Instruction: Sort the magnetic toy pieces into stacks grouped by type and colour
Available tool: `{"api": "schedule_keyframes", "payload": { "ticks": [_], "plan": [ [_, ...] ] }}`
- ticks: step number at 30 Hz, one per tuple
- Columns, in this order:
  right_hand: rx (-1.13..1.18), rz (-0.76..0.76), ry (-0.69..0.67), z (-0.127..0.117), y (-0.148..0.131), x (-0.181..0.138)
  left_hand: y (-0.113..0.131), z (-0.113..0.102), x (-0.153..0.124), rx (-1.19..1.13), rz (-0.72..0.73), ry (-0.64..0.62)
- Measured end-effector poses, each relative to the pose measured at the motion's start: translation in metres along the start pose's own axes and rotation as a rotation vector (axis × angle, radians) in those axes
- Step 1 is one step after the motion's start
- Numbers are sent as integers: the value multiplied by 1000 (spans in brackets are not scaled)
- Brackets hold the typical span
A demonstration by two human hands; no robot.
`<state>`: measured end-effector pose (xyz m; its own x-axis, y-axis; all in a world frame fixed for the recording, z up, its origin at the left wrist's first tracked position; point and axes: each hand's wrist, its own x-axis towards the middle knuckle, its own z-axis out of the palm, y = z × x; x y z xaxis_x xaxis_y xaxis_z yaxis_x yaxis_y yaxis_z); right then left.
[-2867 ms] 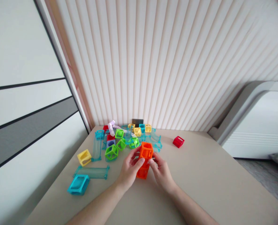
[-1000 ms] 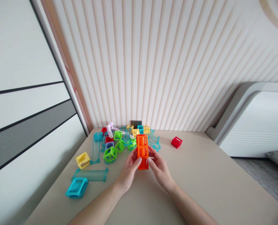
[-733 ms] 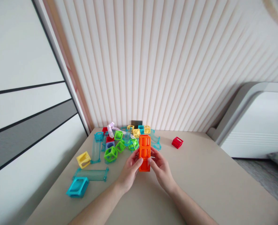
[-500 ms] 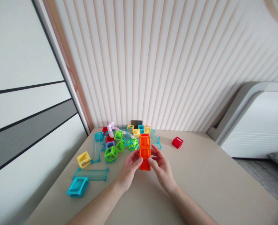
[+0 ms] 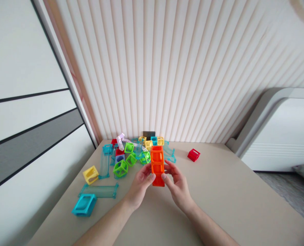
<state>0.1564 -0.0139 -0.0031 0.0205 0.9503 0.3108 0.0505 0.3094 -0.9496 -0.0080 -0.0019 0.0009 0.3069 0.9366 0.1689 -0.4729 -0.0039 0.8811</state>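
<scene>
Between my two hands stands a column of three joined orange block frames (image 5: 157, 168), roughly upright with a slight lean to the left. My left hand (image 5: 141, 183) grips it low on the left side, thumb on the near face and fingers behind. On the opposite side my right hand (image 5: 177, 182) holds it the same way, thumb near the seam above the lowest block. Whether the column's base touches the table cannot be made out. Just behind it lie green block frames (image 5: 145, 157) and yellow block frames (image 5: 148, 145), partly hidden by the column.
A heap of coloured blocks and clear blue track pieces (image 5: 104, 165) covers the table's (image 5: 231, 191) back left. A yellow block (image 5: 91, 175) and a blue block (image 5: 84, 205) lie at left, a red block (image 5: 193, 155) at back right. A wall socket (image 5: 149, 134) sits behind.
The top of the orange column has tipped slightly to the left. Both hands keep their hold in nearly the same place, and the camera view has shifted a little.
</scene>
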Motion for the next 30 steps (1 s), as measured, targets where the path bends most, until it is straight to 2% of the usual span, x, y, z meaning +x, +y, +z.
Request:
{"api": "schedule_keyframes", "payload": {
  "ticks": [8, 17, 30],
  "plan": [
    [60, -21, -47, -1, 1, 5, -4, 1, 1, 43, -15, 61],
    [258, 48, 124, -2, -8, 12, -4, 5, -2, 94, -144, 38],
    [228, 65, 120, -5, -7, 11, -5, 6, -4, 84, -151, 42]
  ]
}}
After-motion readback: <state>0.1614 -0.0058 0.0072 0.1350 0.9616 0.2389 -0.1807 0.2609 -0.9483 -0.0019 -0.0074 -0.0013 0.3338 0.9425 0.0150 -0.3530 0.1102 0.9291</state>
